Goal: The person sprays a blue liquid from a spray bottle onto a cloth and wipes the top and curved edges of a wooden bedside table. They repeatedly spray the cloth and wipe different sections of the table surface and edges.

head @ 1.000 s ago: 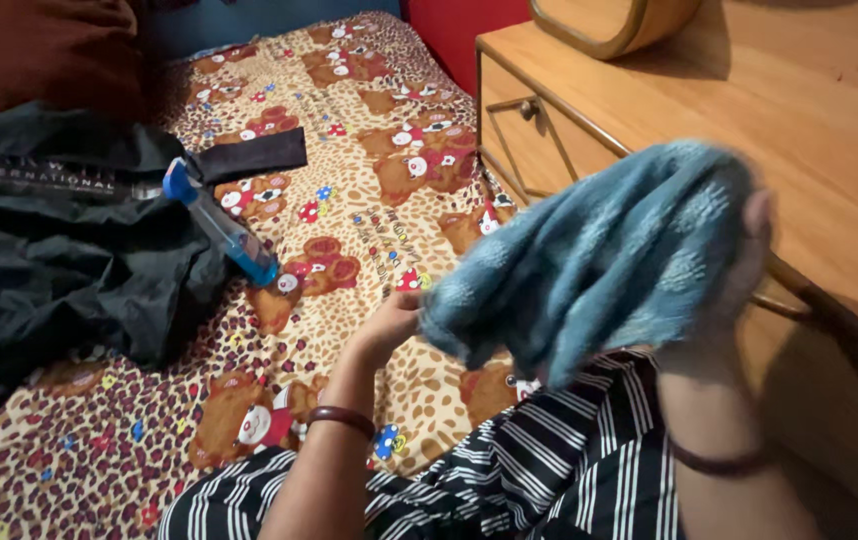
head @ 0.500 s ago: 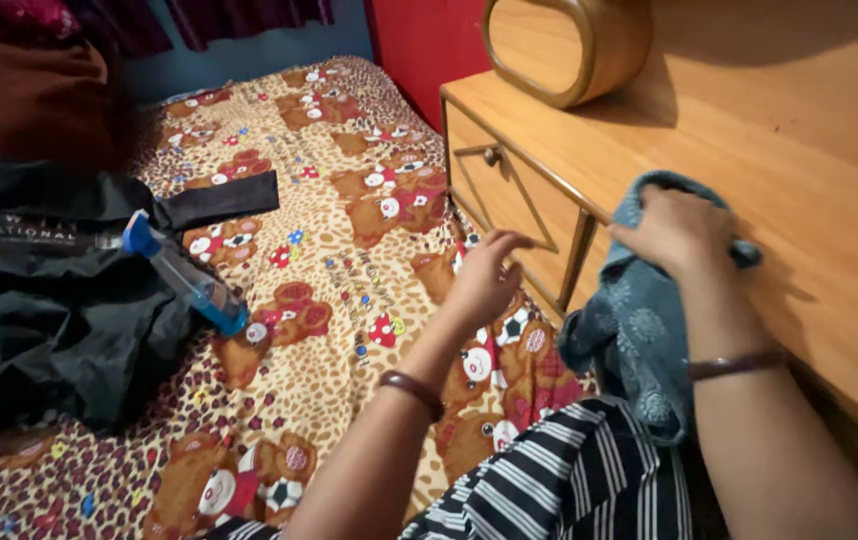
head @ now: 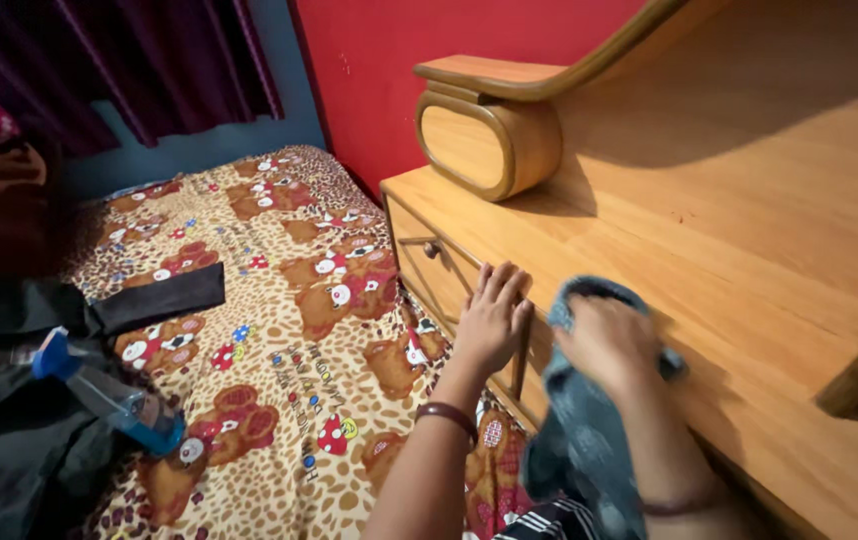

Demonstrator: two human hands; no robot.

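Observation:
My right hand presses a blue-grey patterned cloth onto the top of a wooden dresser, near its front edge; part of the cloth hangs down over the front. My left hand rests flat with fingers spread against the dresser's front edge, just left of the cloth and beside a drawer with a small knob. A dark bracelet sits on each wrist.
A bed with a teddy-bear and leopard print sheet lies to the left. On it are a blue spray bottle, a black bag and a black strap. A rounded wooden mirror frame stands at the dresser's back, against a red wall.
The cloth went from being held up in both hands to lying on the dresser top under my right hand. My left hand let go and moved onto the dresser's front edge.

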